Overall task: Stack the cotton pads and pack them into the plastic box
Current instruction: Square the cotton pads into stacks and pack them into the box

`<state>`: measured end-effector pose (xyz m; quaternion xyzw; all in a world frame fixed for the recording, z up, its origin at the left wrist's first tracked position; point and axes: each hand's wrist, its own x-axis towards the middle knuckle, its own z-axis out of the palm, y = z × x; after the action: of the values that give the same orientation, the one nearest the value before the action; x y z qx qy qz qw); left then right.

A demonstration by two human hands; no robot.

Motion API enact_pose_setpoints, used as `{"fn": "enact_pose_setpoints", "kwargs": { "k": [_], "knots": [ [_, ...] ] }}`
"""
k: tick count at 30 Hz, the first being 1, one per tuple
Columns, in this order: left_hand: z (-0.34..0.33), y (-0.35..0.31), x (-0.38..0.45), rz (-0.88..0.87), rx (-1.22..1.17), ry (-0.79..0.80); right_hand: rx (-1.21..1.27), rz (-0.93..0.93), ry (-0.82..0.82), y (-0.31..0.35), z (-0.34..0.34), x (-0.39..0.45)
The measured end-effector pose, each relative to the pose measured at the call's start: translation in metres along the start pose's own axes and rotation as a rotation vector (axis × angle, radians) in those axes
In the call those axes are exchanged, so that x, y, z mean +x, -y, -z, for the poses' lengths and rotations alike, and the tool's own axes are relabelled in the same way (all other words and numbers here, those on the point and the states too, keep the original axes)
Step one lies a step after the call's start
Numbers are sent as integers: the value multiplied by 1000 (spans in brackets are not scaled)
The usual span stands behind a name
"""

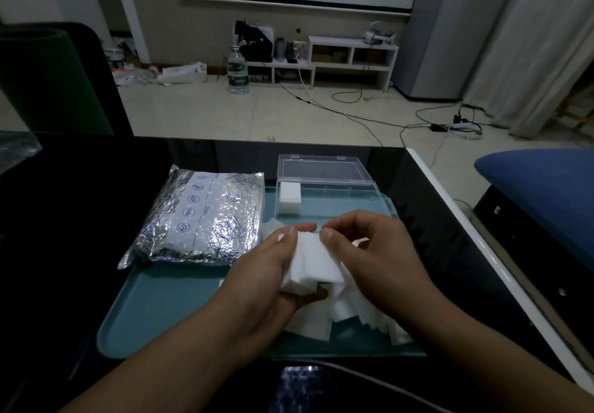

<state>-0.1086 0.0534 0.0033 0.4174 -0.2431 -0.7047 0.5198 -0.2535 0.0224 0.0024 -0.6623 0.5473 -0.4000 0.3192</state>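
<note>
Above the teal tray (167,313), left hand (273,284) cradles and right hand (369,251) pinches a small stack of cotton pads (313,263): likely light, soft, slippery between layers, so squeeze flat faces, not edges, before the plastic box (331,197).

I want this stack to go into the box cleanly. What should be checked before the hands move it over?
1. Box lid open: ok.
2. Free room in the plastic box beside the pads already inside: ok.
3. Stack of pads held by the left hand and right hand: ok.
4. Stack edges squared: not ok, sheets are fanned.
5. Loose pads remaining on the tray: ok.
</note>
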Motion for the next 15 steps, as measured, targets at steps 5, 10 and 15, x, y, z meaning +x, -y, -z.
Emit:
{"fn": "enact_pose_setpoints", "kwargs": {
  "k": [5, 10, 15],
  "knots": [
    [2, -2, 2, 31, -61, -30, -148, 129, 96, 1, 8, -8],
    [3, -4, 0, 12, -96, -13, -224, 249, 315, 6, 19, -12],
    [3, -2, 0, -5, -94, -20, -255, 308, 263, -2, 11, -11]
  ]
}}
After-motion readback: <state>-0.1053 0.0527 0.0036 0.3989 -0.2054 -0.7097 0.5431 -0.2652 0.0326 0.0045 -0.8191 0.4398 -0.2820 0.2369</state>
